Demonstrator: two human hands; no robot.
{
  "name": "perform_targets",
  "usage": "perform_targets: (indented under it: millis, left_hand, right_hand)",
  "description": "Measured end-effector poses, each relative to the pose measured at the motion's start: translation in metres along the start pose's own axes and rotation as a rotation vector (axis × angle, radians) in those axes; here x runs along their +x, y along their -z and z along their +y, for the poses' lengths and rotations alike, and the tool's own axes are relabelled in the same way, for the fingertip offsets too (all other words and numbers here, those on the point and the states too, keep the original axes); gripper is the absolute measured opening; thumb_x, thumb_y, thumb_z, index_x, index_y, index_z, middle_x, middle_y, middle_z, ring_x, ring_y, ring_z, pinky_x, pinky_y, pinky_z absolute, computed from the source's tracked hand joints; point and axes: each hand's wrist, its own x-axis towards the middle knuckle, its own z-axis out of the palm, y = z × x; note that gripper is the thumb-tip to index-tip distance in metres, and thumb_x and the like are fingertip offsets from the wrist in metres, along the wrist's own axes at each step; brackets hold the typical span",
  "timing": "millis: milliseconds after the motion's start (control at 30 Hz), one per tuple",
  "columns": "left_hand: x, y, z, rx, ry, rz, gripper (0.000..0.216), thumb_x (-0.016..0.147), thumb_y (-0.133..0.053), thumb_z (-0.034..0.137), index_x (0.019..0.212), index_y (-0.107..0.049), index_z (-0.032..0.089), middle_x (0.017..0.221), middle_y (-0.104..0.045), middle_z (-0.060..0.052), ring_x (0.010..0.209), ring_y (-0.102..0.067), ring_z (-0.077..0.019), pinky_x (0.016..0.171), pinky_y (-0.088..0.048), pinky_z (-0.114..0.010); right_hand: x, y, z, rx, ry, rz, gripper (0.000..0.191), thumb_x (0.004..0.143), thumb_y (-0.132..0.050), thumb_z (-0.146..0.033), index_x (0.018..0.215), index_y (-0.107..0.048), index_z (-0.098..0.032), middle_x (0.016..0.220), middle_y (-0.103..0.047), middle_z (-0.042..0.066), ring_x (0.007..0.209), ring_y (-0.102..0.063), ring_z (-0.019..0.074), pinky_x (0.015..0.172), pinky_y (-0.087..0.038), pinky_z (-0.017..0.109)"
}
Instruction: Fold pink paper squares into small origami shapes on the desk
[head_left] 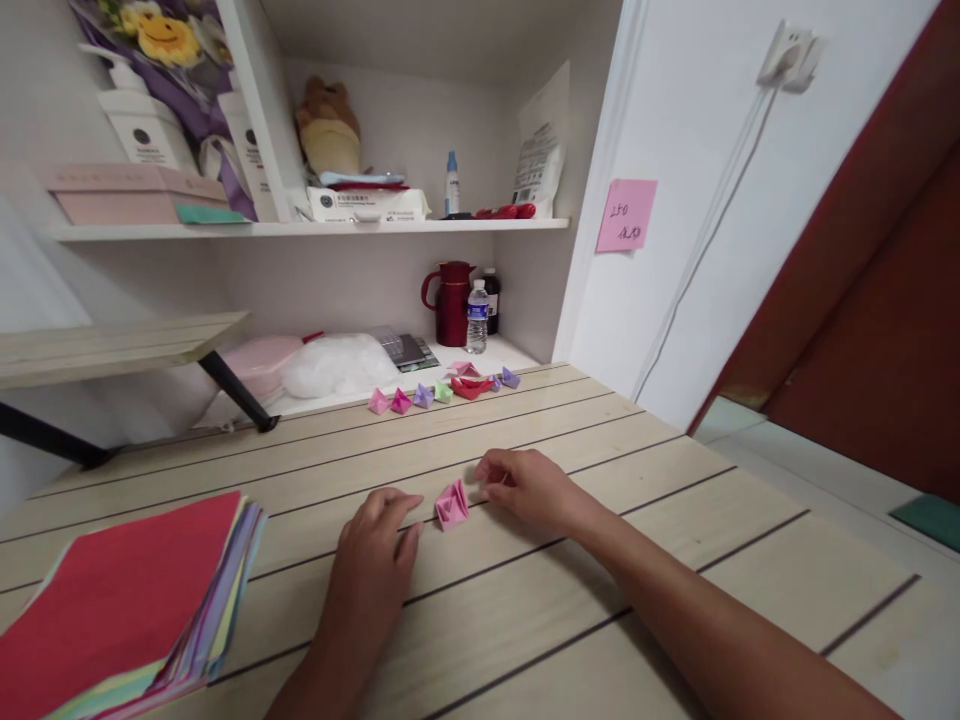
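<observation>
A small folded pink paper piece (452,504) lies on the pale wooden table (570,600) between my two hands. My left hand (373,560) rests flat just left of it, fingers loosely stretched toward the paper and holding nothing. My right hand (525,488) lies just right of it, fingers curled inward beside the paper's edge; nothing shows inside them. A thick stack of coloured paper sheets (127,610), red on top, sits at the near left corner.
A row of several small folded paper pieces (442,392) in pink, purple, green and red lines the table's far edge. Behind stand a red jug (451,302), a water bottle (477,317) and shelves with boxes. A pink note (625,215) hangs on the wall.
</observation>
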Motion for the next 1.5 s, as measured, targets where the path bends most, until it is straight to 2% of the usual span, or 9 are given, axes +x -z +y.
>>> perform_targets:
  millis: [133,200,433,667,767,867,1067,1300,1500]
  left_hand:
    - [0.0,0.002,0.003,-0.009,0.001,-0.039,0.028,0.086,-0.056,0.028,0.112,-0.068,0.024,0.111,-0.066,-0.007,0.108,-0.063,-0.0255,0.094,-0.049,-0.045]
    - [0.0,0.003,0.005,-0.002,0.01,-0.053,0.032,0.085,-0.061,0.032,0.115,-0.067,0.024,0.113,-0.067,-0.008,0.11,-0.062,-0.0272,0.095,-0.048,-0.047]
    - [-0.002,0.007,0.017,0.051,0.055,-0.1,0.031,0.08,-0.066,0.016,0.109,-0.069,0.023,0.109,-0.07,-0.006,0.107,-0.062,-0.0286,0.093,-0.044,-0.048]
    - [-0.002,0.01,0.019,0.005,0.047,-0.147,0.029,0.078,-0.067,0.012,0.103,-0.07,0.025,0.108,-0.071,-0.003,0.107,-0.06,-0.0268,0.093,-0.041,-0.046]
    - [-0.002,0.009,0.019,-0.037,0.032,-0.164,0.025,0.078,-0.068,0.014,0.099,-0.071,0.027,0.105,-0.072,-0.002,0.105,-0.06,-0.0261,0.092,-0.041,-0.044]
    - [0.0,0.009,0.019,-0.084,0.034,-0.166,0.02,0.078,-0.067,0.017,0.095,-0.072,0.026,0.102,-0.072,-0.002,0.102,-0.061,-0.0264,0.092,-0.04,-0.044]
    - [0.003,0.008,0.016,-0.218,0.106,-0.14,0.011,0.076,-0.063,0.024,0.082,-0.071,0.024,0.092,-0.074,-0.003,0.095,-0.063,-0.0263,0.09,-0.042,-0.044]
    - [0.004,0.015,0.025,-0.444,0.208,-0.164,0.024,0.077,-0.058,0.035,0.09,-0.072,0.022,0.089,-0.076,-0.003,0.083,-0.068,-0.0204,0.08,-0.049,-0.032]
    - [0.002,0.016,0.035,-0.553,0.3,-0.154,0.021,0.074,-0.062,0.04,0.078,-0.073,0.022,0.08,-0.075,-0.003,0.077,-0.065,-0.0197,0.078,-0.047,-0.03]
  right_hand:
    - [0.002,-0.008,-0.002,0.063,0.064,0.002,0.043,0.082,-0.064,-0.018,0.124,-0.061,-0.023,0.112,-0.07,0.005,0.077,-0.064,0.0151,0.074,-0.048,0.028]
    - [0.002,-0.012,-0.005,0.086,0.119,-0.014,0.049,0.081,-0.064,-0.013,0.129,-0.059,-0.022,0.122,-0.065,0.007,0.085,-0.064,0.0153,0.081,-0.049,0.028]
    - [-0.006,-0.013,-0.014,0.161,0.205,-0.142,0.027,0.081,-0.067,-0.014,0.106,-0.071,-0.023,0.09,-0.073,0.001,0.081,-0.065,0.017,0.074,-0.049,0.027]
    - [-0.007,-0.016,-0.015,0.188,0.158,-0.151,0.064,0.07,-0.075,-0.012,0.131,-0.059,-0.026,0.109,-0.069,0.003,0.085,-0.063,0.018,0.078,-0.049,0.029]
    - [-0.007,-0.02,-0.018,0.113,0.226,-0.119,0.054,0.07,-0.075,-0.013,0.123,-0.066,-0.025,0.106,-0.071,0.004,0.093,-0.062,0.0212,0.083,-0.047,0.031]
    - [-0.006,-0.024,-0.02,0.138,0.272,-0.119,0.036,0.073,-0.07,-0.009,0.105,-0.075,-0.025,0.094,-0.072,0.002,0.086,-0.062,0.019,0.079,-0.046,0.029]
    - [-0.006,-0.029,-0.018,0.479,0.105,-0.141,0.024,0.074,-0.069,-0.014,0.097,-0.075,-0.018,0.074,-0.065,0.0,0.067,-0.055,0.0137,0.065,-0.042,0.026]
    - [-0.007,-0.026,-0.027,0.66,0.042,-0.144,0.028,0.073,-0.073,-0.024,0.101,-0.07,-0.016,0.07,-0.061,-0.002,0.066,-0.055,0.0132,0.067,-0.043,0.026]
    - [-0.01,-0.024,-0.034,0.713,0.082,-0.143,0.035,0.076,-0.074,-0.025,0.11,-0.068,-0.019,0.078,-0.064,-0.001,0.073,-0.058,0.0142,0.074,-0.045,0.03]
